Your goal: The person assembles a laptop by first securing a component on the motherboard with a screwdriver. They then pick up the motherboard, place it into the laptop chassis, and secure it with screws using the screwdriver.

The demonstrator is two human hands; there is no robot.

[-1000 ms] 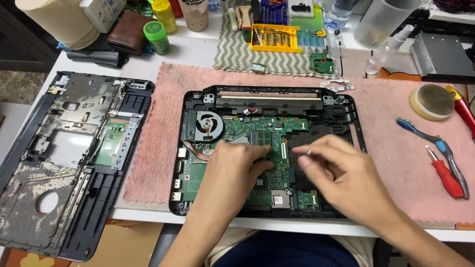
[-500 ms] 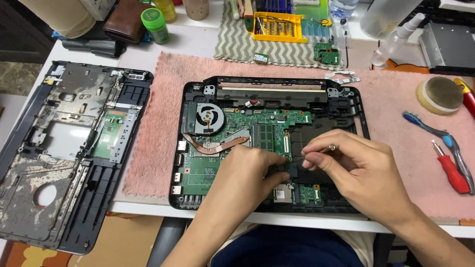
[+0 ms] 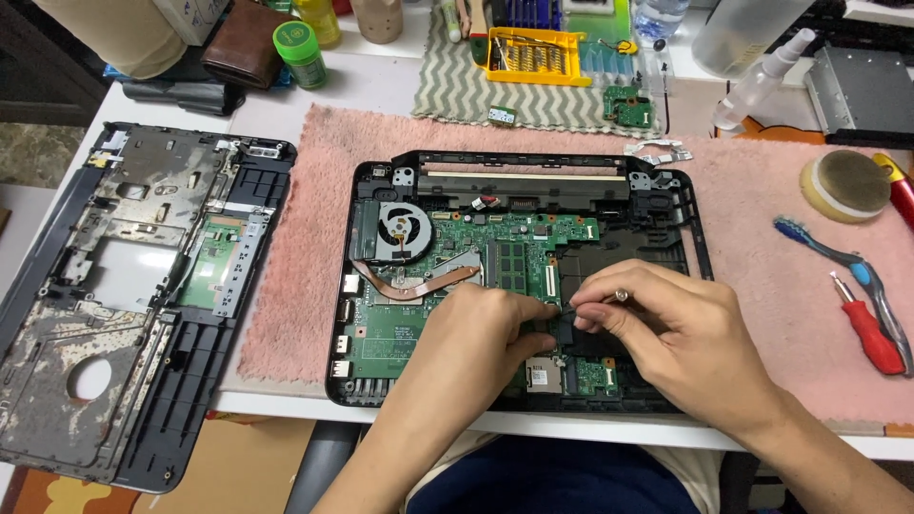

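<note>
An opened laptop base (image 3: pixel 519 276) lies flat on a pink towel, its black frame bare of any top cover. Inside sits a green motherboard (image 3: pixel 447 286), with a round cooling fan (image 3: pixel 402 231) at the upper left and a copper heat pipe (image 3: pixel 414 284) curving below it. A memory module (image 3: pixel 514 259) sits near the board's middle. Over the lower right of the board, pinched fingertips grip a small silver-tipped tool (image 3: pixel 609 298).

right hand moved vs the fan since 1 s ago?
No, barely. The right hand sits right of the fan, over the board's lower middle, as before; the shift is camera motion.
</note>
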